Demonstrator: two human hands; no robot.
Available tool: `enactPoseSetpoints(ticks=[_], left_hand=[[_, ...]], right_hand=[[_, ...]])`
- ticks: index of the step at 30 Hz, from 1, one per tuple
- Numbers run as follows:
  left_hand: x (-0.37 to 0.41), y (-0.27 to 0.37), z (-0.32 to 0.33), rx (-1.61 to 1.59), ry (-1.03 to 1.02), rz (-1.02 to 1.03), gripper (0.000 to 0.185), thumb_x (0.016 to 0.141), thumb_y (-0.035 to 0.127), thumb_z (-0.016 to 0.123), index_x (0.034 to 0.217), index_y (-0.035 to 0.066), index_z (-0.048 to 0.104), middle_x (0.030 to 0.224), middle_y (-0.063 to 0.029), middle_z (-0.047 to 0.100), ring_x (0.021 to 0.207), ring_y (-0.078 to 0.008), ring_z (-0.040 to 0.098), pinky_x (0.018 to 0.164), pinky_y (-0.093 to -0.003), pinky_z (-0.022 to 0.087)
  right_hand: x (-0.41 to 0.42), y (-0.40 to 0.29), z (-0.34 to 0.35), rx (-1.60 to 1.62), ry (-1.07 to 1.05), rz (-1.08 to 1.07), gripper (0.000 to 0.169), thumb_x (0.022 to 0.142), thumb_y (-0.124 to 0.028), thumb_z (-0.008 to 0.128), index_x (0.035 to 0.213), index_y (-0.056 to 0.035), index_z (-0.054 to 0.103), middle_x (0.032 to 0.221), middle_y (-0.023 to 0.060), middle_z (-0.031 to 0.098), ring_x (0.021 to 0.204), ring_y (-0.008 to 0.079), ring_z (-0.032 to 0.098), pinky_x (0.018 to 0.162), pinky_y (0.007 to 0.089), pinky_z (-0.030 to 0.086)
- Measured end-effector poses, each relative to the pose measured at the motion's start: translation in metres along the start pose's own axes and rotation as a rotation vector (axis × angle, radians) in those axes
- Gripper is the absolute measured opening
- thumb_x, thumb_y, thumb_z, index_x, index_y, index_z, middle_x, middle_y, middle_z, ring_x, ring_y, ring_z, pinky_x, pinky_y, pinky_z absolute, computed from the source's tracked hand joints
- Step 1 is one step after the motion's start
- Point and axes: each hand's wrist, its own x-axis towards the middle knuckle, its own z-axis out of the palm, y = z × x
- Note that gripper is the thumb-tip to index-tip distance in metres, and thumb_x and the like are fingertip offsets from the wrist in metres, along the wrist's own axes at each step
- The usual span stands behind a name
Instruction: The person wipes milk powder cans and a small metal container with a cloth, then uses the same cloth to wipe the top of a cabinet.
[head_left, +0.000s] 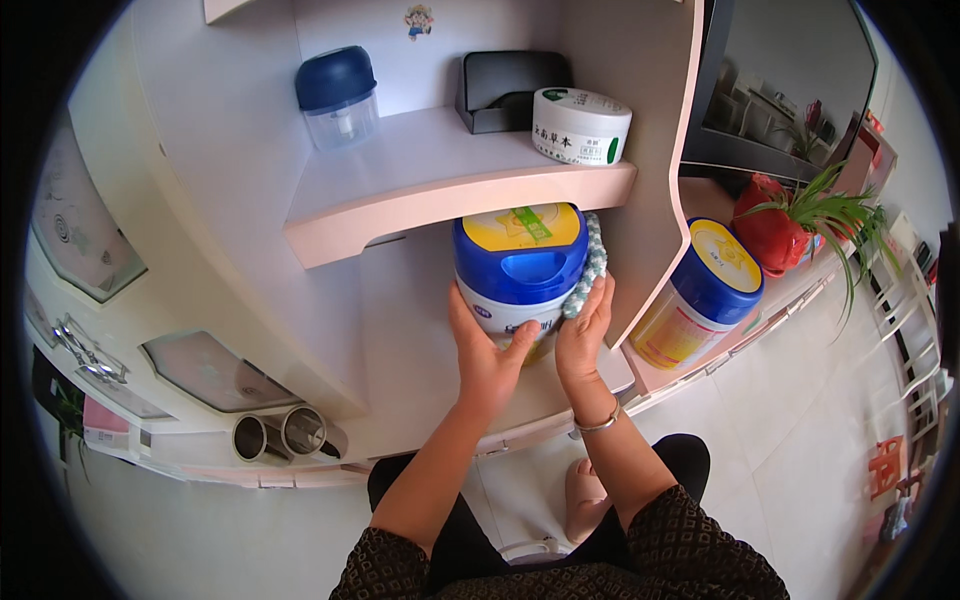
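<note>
Below the raised shelf stands a milk-powder canister (517, 274) with a blue lid and a yellow top, tilted in view and partly under the shelf's pink edge. My left hand (484, 345) grips its lower left side, the thumb across the front. In my right hand (585, 322) is a knitted green-and-white cloth (592, 262), pressed against the canister's right side. Part of the cloth is hidden behind the canister and my fingers. The canister's base is mostly covered by my left hand.
On the raised shelf (450, 184) are a blue-lidded clear food chopper (341, 97), a black holder (510, 86) and a round white tub (581, 126). A second canister (697, 292) and a red plant pot (776, 225) stand at right. Two metal cups (281, 435) sit at lower left.
</note>
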Motion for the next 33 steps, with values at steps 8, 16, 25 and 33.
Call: enactPoseSetpoints(ticks=[8, 16, 25, 33], left_hand=[[0.014, -0.004, 0.016, 0.047, 0.125, -0.028, 0.094, 0.069, 0.026, 0.074, 0.134, -0.003, 0.012, 0.132, -0.0208, 0.027, 0.121, -0.0307, 0.032, 0.101, -0.0390, 0.027], [0.053, -0.020, 0.038, 0.339, 0.209, -0.001, 0.095, 0.068, 0.026, 0.076, 0.132, -0.007, 0.014, 0.129, -0.0257, 0.030, 0.120, -0.0352, 0.033, 0.100, -0.0391, 0.028], [0.094, -0.043, 0.048, 0.251, 0.140, 0.013, 0.100, 0.070, 0.030, 0.074, 0.135, -0.007, 0.007, 0.135, -0.0281, 0.022, 0.125, -0.0370, 0.026, 0.104, -0.0384, 0.024], [0.119, -0.062, 0.061, 0.303, 0.148, 0.031, 0.088, 0.071, 0.029, 0.073, 0.127, -0.010, 0.018, 0.124, -0.0273, 0.032, 0.113, -0.0408, 0.035, 0.095, -0.0416, 0.031]], right_hand=[[0.005, 0.016, 0.002, -0.148, -0.119, -0.054, 0.041, 0.096, -0.025, 0.030, 0.123, 0.0060, 0.036, 0.113, 0.0275, 0.048, 0.106, 0.0381, 0.047, 0.092, 0.0382, 0.037], [0.021, 0.024, 0.007, -0.287, -0.199, -0.011, 0.039, 0.094, -0.022, 0.039, 0.120, 0.0060, 0.038, 0.110, 0.0281, 0.050, 0.099, 0.0411, 0.050, 0.085, 0.0417, 0.041], [0.038, 0.044, 0.014, -0.376, -0.317, 0.025, 0.046, 0.086, -0.019, 0.051, 0.123, 0.0058, 0.036, 0.113, 0.0311, 0.047, 0.099, 0.0432, 0.051, 0.085, 0.0430, 0.042], [0.046, 0.058, 0.017, -0.234, -0.404, 0.324, 0.047, 0.075, -0.008, 0.056, 0.118, 0.0017, 0.042, 0.106, 0.0289, 0.053, 0.101, 0.0400, 0.052, 0.087, 0.0402, 0.042]])
